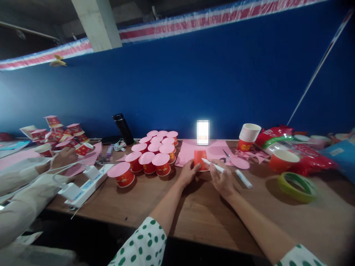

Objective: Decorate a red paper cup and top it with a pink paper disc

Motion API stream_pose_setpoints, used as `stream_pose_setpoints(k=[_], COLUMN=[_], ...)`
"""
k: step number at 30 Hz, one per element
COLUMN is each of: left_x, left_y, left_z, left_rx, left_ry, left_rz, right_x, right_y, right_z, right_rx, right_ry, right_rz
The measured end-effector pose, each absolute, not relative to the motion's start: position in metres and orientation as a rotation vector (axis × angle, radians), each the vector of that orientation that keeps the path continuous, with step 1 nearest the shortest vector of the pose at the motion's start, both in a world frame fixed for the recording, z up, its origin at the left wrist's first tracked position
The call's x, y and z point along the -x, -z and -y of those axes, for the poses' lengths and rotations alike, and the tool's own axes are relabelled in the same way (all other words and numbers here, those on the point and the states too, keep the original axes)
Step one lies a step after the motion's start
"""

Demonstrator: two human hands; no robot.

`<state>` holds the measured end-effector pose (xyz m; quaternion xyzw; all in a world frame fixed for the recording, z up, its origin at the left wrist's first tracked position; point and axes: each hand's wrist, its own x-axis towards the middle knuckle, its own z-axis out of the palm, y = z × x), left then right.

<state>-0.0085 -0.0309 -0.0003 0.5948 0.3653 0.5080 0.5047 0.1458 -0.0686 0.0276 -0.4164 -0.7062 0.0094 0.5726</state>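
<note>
My left hand [188,173] is closed around the side of a red paper cup [200,158] that stands upside down on a pink paper sheet [191,149]. In my right hand [222,180] I grip a white pen [213,165], and its tip touches the cup's base. A white pen cap [243,178] lies on the wooden table [199,210] just right of that hand. Small scissors [226,154] and a cut pink circle [240,163] lie on the pink sheet behind it.
Several red cups capped with pink discs [151,157] stand left of my hands. A stack of cups [249,136], an upright cup [282,160], red bags [305,155] and a green tape roll [297,186] sit at right. Another person's sleeves and hand [62,158] rest beside a power strip [85,183].
</note>
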Motion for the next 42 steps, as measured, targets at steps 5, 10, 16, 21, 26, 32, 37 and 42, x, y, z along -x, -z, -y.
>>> stream_pose_setpoints(k=[5,10,16,21,26,32,37,42], left_x=[0.0084,0.0085,0.0088,0.0085,0.0089,0.009,0.0088,0.0082], left_y=[0.0013,0.0014,-0.0002,-0.0026,-0.0032,-0.003,-0.0015,-0.0011], left_z=[0.0312,0.0311,0.0312,0.0323,0.0332,0.0325,0.0315,0.0313], left_rx=[-1.426,-1.43,-1.431,-1.429,-1.436,-1.407,-1.422,-1.412], left_ry=[-1.217,-1.24,-1.236,-1.232,-1.238,-1.23,-1.233,-1.239], left_rz=[-0.84,-0.848,-0.844,-0.867,-0.9,-0.905,-0.931,-0.921], right_x=[-0.1466,-0.1464,-0.1467,-0.1467,-0.1469,-0.1493,-0.1507,-0.1514], right_y=[-0.0274,-0.0266,-0.0263,-0.0246,-0.0236,-0.0233,-0.022,-0.0219], right_z=[0.0693,0.0687,0.0675,0.0663,0.0657,0.0636,0.0624,0.0619], right_rx=[0.943,0.96,0.976,0.959,0.975,0.962,0.961,0.963], right_ry=[-0.053,-0.065,-0.063,-0.058,-0.064,-0.01,0.012,0.053], right_rz=[1.659,1.667,1.691,1.667,1.635,1.614,1.627,1.608])
